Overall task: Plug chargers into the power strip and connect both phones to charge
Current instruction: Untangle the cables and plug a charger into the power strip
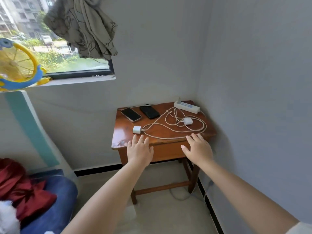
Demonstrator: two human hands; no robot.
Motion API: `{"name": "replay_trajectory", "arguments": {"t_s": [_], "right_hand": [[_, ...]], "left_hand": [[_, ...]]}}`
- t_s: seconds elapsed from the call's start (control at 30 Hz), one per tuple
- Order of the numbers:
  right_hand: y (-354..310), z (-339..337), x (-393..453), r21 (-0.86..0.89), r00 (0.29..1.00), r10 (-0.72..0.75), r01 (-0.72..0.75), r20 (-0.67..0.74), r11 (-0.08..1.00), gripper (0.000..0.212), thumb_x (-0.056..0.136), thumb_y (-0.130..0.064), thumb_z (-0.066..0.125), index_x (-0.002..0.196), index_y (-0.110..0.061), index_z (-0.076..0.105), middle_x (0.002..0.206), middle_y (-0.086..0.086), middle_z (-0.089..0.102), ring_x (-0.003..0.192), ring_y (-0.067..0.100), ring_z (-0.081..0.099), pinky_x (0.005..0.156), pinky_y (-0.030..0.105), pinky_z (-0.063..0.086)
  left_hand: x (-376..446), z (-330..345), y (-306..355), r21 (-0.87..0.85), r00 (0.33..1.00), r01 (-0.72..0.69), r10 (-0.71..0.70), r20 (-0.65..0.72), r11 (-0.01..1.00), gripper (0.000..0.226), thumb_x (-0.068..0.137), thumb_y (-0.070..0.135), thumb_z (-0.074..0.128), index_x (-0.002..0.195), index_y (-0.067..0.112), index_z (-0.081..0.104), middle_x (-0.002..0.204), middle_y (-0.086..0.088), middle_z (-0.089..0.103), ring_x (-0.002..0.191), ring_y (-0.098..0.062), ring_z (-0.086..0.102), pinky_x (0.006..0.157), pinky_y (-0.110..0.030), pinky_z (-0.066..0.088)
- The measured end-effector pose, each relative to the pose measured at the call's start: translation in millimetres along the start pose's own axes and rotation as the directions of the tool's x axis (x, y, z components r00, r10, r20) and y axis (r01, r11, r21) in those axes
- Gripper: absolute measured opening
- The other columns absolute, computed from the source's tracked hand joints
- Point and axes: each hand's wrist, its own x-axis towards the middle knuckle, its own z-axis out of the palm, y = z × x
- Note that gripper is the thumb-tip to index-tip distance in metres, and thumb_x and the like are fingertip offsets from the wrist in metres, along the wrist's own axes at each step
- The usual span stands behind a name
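At the near edge of the surface (121,142): both hands hovering, palms down, fingers spread.
Left hand (139,149): grip released, holding nothing, fingertips sitting just short of the near charger (136,129).
Right hand (199,147): grip released too, empty, fingertips lying over or just beside the near loop of cable (170,137); contact not possible to tell.
Near charger: lying toward the near left corner, its cable trailing rightward into the loops.
Second charger (187,121): resting in the middle right of the surface, tangled in the cable coils.
Power strip (186,106): sitting along the far right corner, against the wall, sockets facing up, seemingly nothing plugged in on top.
Phones: lighter-edged phone (131,114) and dark phone (149,111) lying side by side near the far left edge, screens up, neither looking connected.
Progress: probably just starting, no charger seated yet.
Doing it well: picking up the near charger by its body, not by the cord; freeing the cable from the coils before carrying it over, avoiding dragging the second charger along; lining the prongs squarely above a socket; steadying the strip with the other hand while pressing straight down.
Risk: looped cables likely snagging and pulling a phone toward the edge.
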Motion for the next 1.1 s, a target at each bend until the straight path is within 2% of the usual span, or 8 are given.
{"name": "replay_trajectory", "arguments": {"t_s": [0.3, 0.53, 0.67, 0.8, 0.9, 0.97, 1.03, 1.1], "right_hand": [[39.7, 51.4, 146.5, -0.057, 0.993, 0.013, -0.006, 0.114, 0.998, 0.051, 0.091, -0.04, 0.044, 0.135, -0.014, 0.037, 0.147, 0.01, 0.035, 0.137, 0.028, 0.026, 0.109, 0.042, 0.029], [71.1, 85.0, 227.0, -0.072, 0.989, 0.069, -0.06, 0.127, 0.996, 0.047, 0.091, -0.035, 0.047, 0.133, -0.014, 0.04, 0.14, 0.006, 0.045, 0.13, 0.024, 0.037, 0.106, 0.035, 0.034], [78.8, 98.0, 265.7, -0.094, 0.988, 0.066, -0.052, 0.142, 0.994, 0.042, 0.088, -0.025, 0.055, 0.126, -0.009, 0.049, 0.133, 0.012, 0.052, 0.127, 0.028, 0.041, 0.105, 0.039, 0.035], [80.6, 104.1, 286.6, -0.109, 0.99, 0.072, -0.059, 0.119, 0.992, 0.04, 0.061, -0.016, 0.083, 0.098, -0.008, 0.069, 0.106, 0.017, 0.07, 0.102, 0.036, 0.062, 0.084, 0.051, 0.049], [77.0, 110.3, 293.8, -0.19, 0.993, 0.072, -0.054, 0.091, 0.98, 0.044, 0.038, -0.027, 0.092, 0.077, -0.019, 0.073, 0.085, 0.004, 0.075, 0.079, 0.026, 0.07, 0.064, 0.043, 0.054], [78.6, 115.7, 297.8, -0.187, 0.994, 0.072, -0.056, 0.082, 0.981, 0.041, 0.039, -0.03, 0.091, 0.075, -0.023, 0.073, 0.085, 0.001, 0.074, 0.077, 0.024, 0.069, 0.068, 0.039, 0.05], [85.4, 120.8, 298.8, -0.154, 0.996, 0.072, -0.062, 0.058, 0.986, 0.035, 0.043, -0.027, 0.09, 0.074, -0.023, 0.072, 0.086, 0.001, 0.073, 0.078, 0.024, 0.068, 0.075, 0.035, 0.036], [91.1, 124.4, 297.4, -0.125, 0.999, 0.049, -0.047, 0.008, 0.991, 0.03, 0.046, -0.023, 0.089, 0.071, -0.021, 0.073, 0.085, 0.003, 0.073, 0.077, 0.025, 0.068, 0.072, 0.034, 0.027]], "left_hand": [[157.7, 36.3, -11.5, 0.023, 0.998, 0.031, -0.032, 0.056, 0.999, 0.049, 0.096, 0.04, 0.03, 0.141, 0.022, 0.024, 0.154, -0.004, 0.021, 0.142, -0.029, 0.006, 0.114, -0.045, 0.011], [281.8, 66.7, 4.6, -0.006, 0.983, -0.078, 0.078, 0.164, 0.997, 0.049, 0.096, 0.043, 0.028, 0.142, 0.024, 0.023, 0.154, -0.003, 0.018, 0.143, -0.028, 0.003, 0.115, -0.045, 0.008], [348.7, 81.2, 12.4, -0.063, 0.963, -0.178, 0.187, 0.193, 0.982, 0.05, 0.096, 0.045, 0.025, 0.141, 0.024, 0.024, 0.153, -0.002, 0.021, 0.143, -0.027, 0.005, 0.115, -0.044, 0.009], [393.8, 97.0, 32.8, -0.14, 0.929, -0.24, 0.269, 0.254, 0.961, 0.05, 0.095, 0.047, 0.022, 0.142, 0.027, 0.021, 0.154, 0.0, 0.02, 0.143, -0.024, 0.005, 0.115, -0.044, 0.008], [408.9, 113.4, 48.1, -0.22, 0.904, -0.279, 0.333, 0.267, 0.935, 0.049, 0.096, 0.046, 0.022, 0.143, 0.032, 0.015, 0.155, 0.003, 0.017, 0.143, -0.022, 0.002, 0.115, -0.042, 0.005], [414.8, 123.6, 55.3, -0.243, 0.891, -0.309, 0.369, 0.265, 0.919, 0.048, 0.096, 0.043, 0.023, 0.143, 0.032, 0.013, 0.155, 0.004, 0.014, 0.143, -0.02, 0.0, 0.115, -0.04, 0.003], [417.2, 132.3, 57.6, -0.273, 0.874, -0.319, 0.393, 0.286, 0.908, 0.047, 0.097, 0.041, 0.023, 0.143, 0.032, 0.015, 0.155, 0.006, 0.012, 0.143, -0.018, -0.002, 0.115, -0.039, 0.002], [418.7, 135.6, 56.0, -0.307, 0.869, -0.302, 0.393, 0.299, 0.902, 0.046, 0.097, 0.04, 0.023, 0.142, 0.031, 0.018, 0.155, 0.007, 0.013, 0.143, -0.017, -0.001, 0.114, -0.037, 0.002]]}}
